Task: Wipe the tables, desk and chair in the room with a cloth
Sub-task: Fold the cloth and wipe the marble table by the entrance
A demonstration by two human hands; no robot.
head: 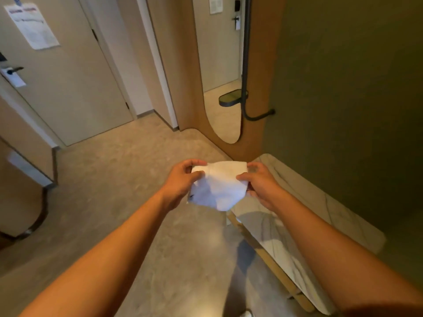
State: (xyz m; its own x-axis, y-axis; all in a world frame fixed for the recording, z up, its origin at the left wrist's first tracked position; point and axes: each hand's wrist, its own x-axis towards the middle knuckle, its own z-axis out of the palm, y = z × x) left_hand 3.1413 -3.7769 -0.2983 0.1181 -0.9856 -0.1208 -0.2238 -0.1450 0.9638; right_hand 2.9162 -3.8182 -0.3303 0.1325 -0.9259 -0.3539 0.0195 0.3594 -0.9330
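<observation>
Both hands meet mid-frame: the left hand (183,179) pinches one end of a white cloth (218,186), the right hand (258,181) the other. It is stretched left to right, above the floor beside the marble table (297,213) at lower right.
</observation>
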